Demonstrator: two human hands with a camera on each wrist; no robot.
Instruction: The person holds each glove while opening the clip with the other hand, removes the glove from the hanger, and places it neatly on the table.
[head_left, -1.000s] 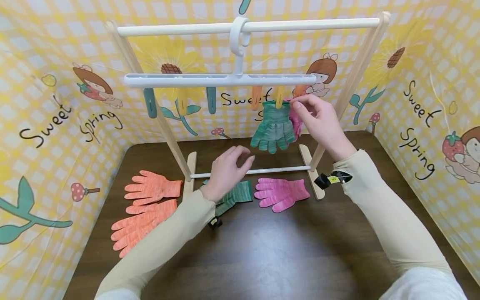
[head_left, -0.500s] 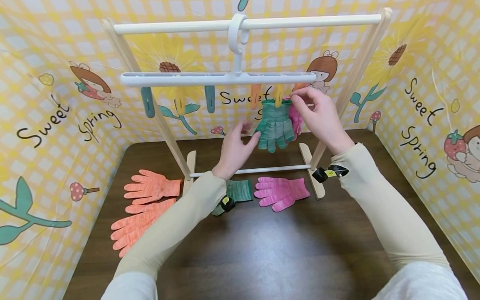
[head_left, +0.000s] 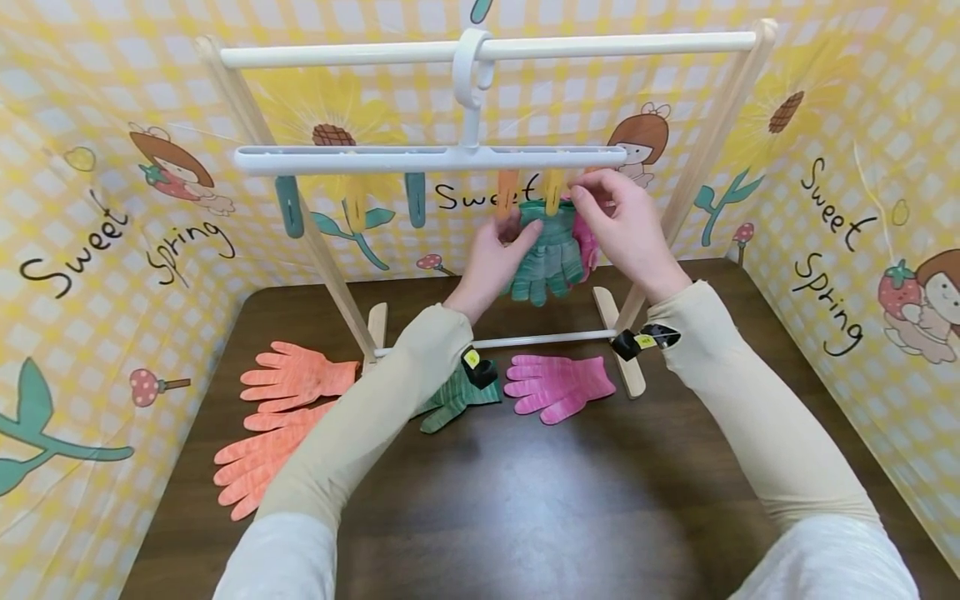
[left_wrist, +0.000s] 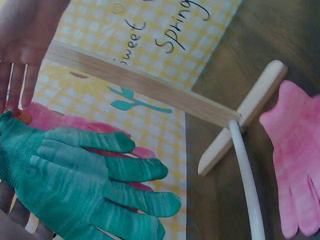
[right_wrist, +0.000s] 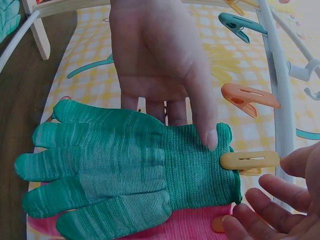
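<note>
A green knit glove [head_left: 551,271] hangs fingers down from a yellow clothespin [right_wrist: 250,159] on the white hanger [head_left: 360,160]. My left hand [head_left: 489,260] pinches its cuff near the edge; in the right wrist view the thumb lies on the front and the fingers pass behind. My right hand [head_left: 628,218] is at the cuff's other side, thumb tip close to the clothespin's outer end, fingers loosely bent with a gap to the thumb. Whether these fingers touch the cuff edge I cannot tell. Behind the green glove hangs a pink glove [left_wrist: 75,121], partly hidden.
Two orange gloves [head_left: 296,375], a green glove [head_left: 450,404] partly under my left arm, and a pink glove [head_left: 558,387] lie on the dark table [head_left: 570,517]. Teal, yellow and orange clothespins [head_left: 289,207] line the hanger, which hooks over a wooden rack's white rod [head_left: 360,54].
My left hand has risen from above the table to the hanging green glove and taken its cuff. The right hand has stayed by the yellow clothespin, with little movement.
</note>
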